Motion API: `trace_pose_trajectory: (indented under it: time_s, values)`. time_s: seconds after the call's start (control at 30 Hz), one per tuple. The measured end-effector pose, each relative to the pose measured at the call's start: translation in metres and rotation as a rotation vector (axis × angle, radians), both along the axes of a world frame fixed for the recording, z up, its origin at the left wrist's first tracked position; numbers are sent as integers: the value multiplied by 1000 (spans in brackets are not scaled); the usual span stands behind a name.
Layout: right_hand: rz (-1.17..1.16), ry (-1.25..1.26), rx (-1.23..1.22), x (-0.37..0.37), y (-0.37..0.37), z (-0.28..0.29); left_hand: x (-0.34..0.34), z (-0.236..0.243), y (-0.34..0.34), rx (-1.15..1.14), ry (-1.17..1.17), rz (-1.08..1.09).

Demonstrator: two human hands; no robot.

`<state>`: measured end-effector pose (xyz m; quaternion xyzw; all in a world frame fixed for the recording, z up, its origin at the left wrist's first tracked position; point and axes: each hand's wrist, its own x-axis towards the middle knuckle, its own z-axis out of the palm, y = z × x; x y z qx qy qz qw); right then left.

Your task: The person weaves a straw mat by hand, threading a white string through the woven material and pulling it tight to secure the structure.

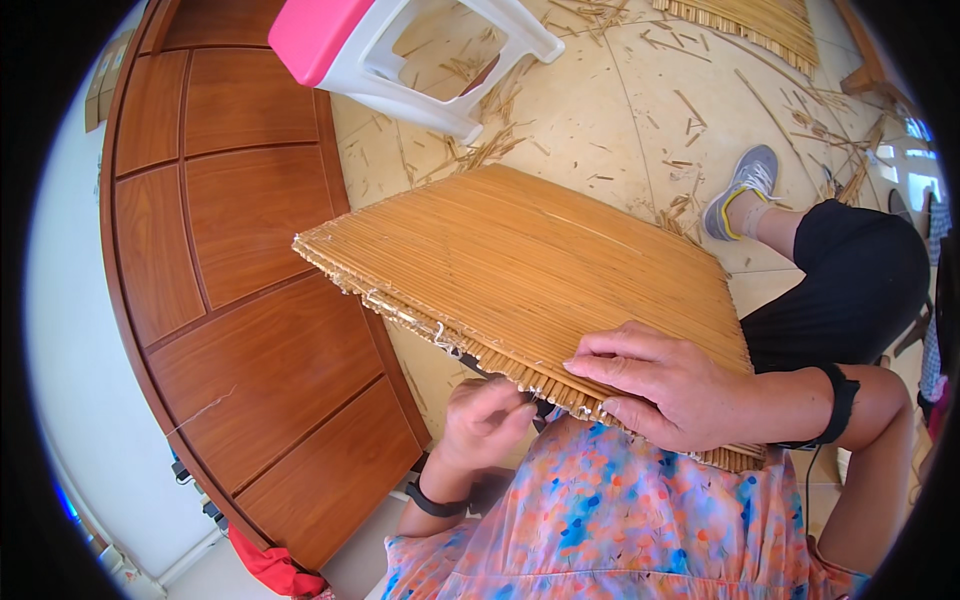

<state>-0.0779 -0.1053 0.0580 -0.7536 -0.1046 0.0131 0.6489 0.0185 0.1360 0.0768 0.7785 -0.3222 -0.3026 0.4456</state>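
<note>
A thick panel of straight, straw-coloured reed stalks (540, 270), bound at the ends, lies tilted across my lap. White thread ends show along its ragged near edge. My right hand (670, 385) grips this edge, with the fingers across the top face and the thumb along the cut stalk ends. Just below the edge, left of the right hand, my left hand (485, 420) is closed in a pinch. Whatever sits between its fingertips is too small or hidden to make out. Both wrists wear black bands.
A brown wooden cabinet (250, 230) runs along the left side. Ahead stands a white stool with a pink seat (320, 40). Broken stalks litter the tiled floor (600, 120). Another reed panel (755, 30) lies at the far right. Red cloth (270, 565) is at lower left.
</note>
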Motion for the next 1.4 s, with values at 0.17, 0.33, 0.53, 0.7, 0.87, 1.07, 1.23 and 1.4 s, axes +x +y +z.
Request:
trace_pose_trajectory:
  time_s: [0.17, 0.33, 0.53, 0.7, 0.87, 1.07, 1.23, 1.4]
  values:
    - [11, 2, 9, 1, 0, 0, 3, -1, 4, 5, 52, -21]
    - [6, -17, 10, 0, -1, -1, 5, 0, 5, -11, 133, -45]
    - [-6, -3, 32, 1, -1, -2, 6, 6, 2, -23, 234, -59]
    - [4, -20, 22, 1, 0, -3, -2, 15, 2, 23, 369, 73]
    - [-6, -25, 35, 1, 1, -4, -7, 18, 0, 30, 380, 138]
    - [-8, -18, 55, 0, 1, -5, -9, 16, -5, 5, 373, 179]
    - [-13, -27, 51, 0, 0, -6, -8, 15, -11, -24, 332, 189]
    - [-11, -14, 55, 0, -1, -5, -5, 11, -12, -16, 329, 221]
